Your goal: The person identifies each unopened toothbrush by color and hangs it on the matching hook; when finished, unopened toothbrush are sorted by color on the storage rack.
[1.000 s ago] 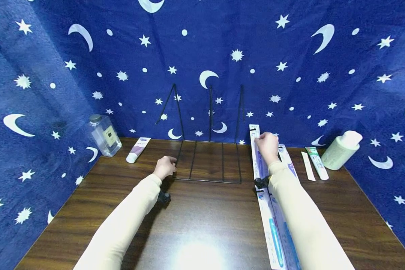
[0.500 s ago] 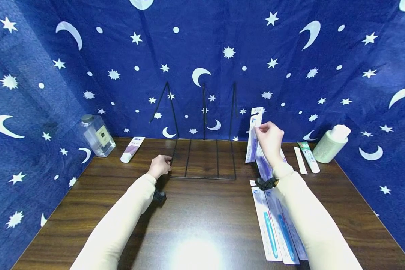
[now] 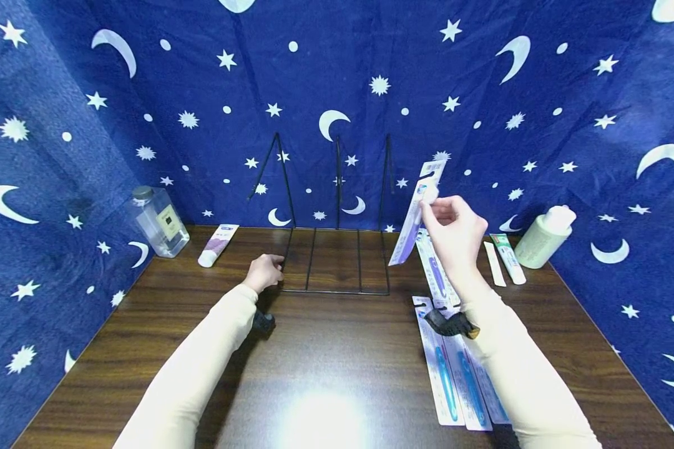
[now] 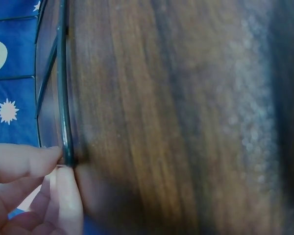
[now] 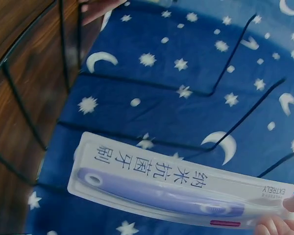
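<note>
Since a second ago the right hand [image 3: 455,234] has lifted one long flat toothbrush package with a purple brush inside [image 3: 414,215] off the dark brown wooden table [image 3: 337,362] and now holds it in the air, tilted, just to the right of the black wire rack [image 3: 337,249]; the left hand [image 3: 264,272] has stayed at the rack's front left corner

From the head view, the right hand pinches the package near its top end between thumb and curled fingers, the lower end hanging toward the rack. More toothbrush packages with blue brushes [image 3: 455,374] lie flat on the table below the right forearm. The left hand rests curled at the rack's base wire. At the back left stand a clear square glass bottle with a dark cap [image 3: 160,221] and a small white and purple tube [image 3: 218,244]. At the back right lie a narrow green and white tube [image 3: 507,257] and a pale green plastic bottle on its side [image 3: 543,237]. Blue cloth with white stars and moons [image 3: 483,93] surrounds the table

From the left wrist view, fingertips [image 4: 59,169] pinch the thin black wire of the rack [image 4: 63,98] against the wood

From the right wrist view, the package [image 5: 186,188] fills the lower frame, held at its right end by fingertips [image 5: 277,226], with rack wires [image 5: 34,127] behind it
</note>
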Demonstrator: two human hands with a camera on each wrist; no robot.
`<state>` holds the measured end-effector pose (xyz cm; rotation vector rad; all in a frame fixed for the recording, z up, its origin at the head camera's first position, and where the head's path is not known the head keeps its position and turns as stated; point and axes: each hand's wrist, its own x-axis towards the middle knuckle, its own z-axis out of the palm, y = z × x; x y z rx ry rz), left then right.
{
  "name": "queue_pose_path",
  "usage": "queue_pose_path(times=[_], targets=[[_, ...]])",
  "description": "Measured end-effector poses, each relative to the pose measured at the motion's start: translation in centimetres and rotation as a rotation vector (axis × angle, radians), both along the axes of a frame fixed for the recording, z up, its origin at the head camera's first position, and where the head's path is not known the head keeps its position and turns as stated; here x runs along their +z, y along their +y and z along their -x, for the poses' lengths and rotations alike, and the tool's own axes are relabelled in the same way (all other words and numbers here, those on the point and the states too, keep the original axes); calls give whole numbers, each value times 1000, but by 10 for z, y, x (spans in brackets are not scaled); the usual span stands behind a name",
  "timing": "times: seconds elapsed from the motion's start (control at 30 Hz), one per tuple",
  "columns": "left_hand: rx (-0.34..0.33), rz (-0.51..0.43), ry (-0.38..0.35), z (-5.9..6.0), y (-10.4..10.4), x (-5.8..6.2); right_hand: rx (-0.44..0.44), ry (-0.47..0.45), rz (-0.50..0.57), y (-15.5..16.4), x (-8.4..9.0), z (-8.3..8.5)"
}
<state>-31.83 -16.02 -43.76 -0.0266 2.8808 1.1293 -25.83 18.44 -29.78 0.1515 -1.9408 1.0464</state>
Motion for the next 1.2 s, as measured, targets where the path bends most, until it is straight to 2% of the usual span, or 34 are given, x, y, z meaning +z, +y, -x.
queue_pose_path(times=[0.2,0.47,0.7,0.8,1.2], targets=[[5,16,18,0,0,2,60,67,-24,-18,4,-21],[7,23,30,1,2,3,184,146,-132,-49,-2,-33],[5,34,-2,0,-1,-1,310,179,-183,-77,-15,-28],[6,34,-7,0,-2,-3,344,166,-198,-89,-17,-25],[19,-4,-4,0,0,-4,301,107,-258,-104,-23,-6]])
